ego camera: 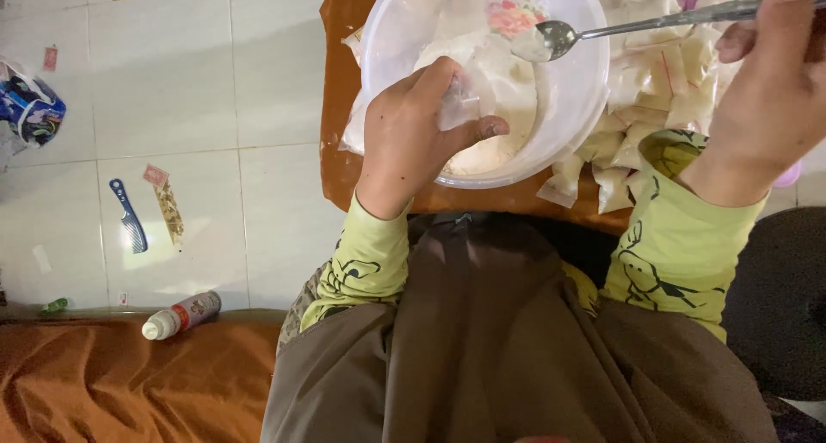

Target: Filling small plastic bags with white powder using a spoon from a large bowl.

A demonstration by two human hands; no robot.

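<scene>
the left hand [411,138] is pinching a small clear bag [465,99] between thumb and fingers inside the white bowl [564,107] of powder. the right hand [779,82] is clasping a spoon [559,39] over the bowl.

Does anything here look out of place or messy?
Yes: a blue comb, torn wrappers and a toppled white bottle lie scattered on the tiled floor, away from the bowl.
</scene>
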